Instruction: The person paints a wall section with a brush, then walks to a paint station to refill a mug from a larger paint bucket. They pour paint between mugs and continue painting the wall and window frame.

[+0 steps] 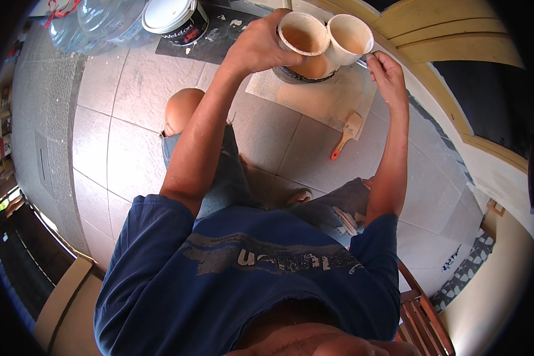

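Note:
My left hand is wrapped around a pale plastic cup with brownish liquid inside. Beside it, rims nearly touching, is a second pale cup holding similar liquid. My right hand pinches this second cup at its lower right side, where a handle seems to be. Both cups are above a dark-rimmed bucket of orange-brown liquid, which they partly hide. A flat paintbrush with an orange-tipped handle lies nearer to me, its bristles on a stained sheet under the bucket.
A lidded Weldon paint tub stands on a splattered dark mat at the upper left, next to large clear plastic bottles. A yellow wooden frame borders the right wall. A slatted wooden chair is behind me at lower right.

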Action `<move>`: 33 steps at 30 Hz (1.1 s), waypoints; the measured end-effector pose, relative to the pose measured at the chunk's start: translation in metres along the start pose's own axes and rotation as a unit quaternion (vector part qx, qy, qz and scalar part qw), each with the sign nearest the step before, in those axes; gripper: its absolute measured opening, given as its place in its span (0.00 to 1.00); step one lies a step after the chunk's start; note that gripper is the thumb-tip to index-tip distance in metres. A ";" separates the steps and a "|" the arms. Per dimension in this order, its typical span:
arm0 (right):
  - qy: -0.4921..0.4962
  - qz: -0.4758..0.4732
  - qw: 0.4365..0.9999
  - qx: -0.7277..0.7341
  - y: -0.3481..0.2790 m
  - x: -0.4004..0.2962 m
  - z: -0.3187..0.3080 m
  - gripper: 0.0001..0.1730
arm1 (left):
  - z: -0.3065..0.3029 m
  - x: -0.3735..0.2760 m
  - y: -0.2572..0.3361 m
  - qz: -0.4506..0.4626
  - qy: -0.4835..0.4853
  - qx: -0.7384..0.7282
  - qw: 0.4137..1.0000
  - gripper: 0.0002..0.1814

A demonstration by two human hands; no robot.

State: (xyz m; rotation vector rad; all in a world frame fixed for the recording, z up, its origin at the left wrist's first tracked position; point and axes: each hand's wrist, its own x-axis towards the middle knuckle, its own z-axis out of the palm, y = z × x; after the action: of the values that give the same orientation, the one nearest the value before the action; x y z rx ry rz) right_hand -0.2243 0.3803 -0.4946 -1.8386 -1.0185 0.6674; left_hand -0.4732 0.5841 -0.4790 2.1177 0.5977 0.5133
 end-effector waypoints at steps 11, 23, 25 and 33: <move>0.015 -0.005 1.000 -0.006 -0.003 0.002 0.001 0.20 | -0.004 0.001 -0.001 -0.010 -0.009 -0.025 1.000 0.45; 0.028 0.006 1.000 0.013 0.005 0.004 0.002 0.21 | -0.011 0.001 0.004 -0.022 0.024 -0.054 0.998 0.49; 0.038 0.004 0.999 0.012 -0.005 0.002 -0.001 0.20 | -0.009 0.002 -0.001 -0.036 0.025 -0.034 0.998 0.49; 0.080 -0.010 0.988 -0.134 -0.062 -0.005 -0.011 0.17 | 0.004 0.003 -0.002 -0.019 -0.003 -0.039 0.999 0.47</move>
State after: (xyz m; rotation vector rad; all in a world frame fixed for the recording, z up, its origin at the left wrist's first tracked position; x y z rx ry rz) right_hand -0.2417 0.3869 -0.4338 -2.0745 -1.0577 0.3749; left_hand -0.4688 0.5844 -0.4825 2.0288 0.6041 0.5000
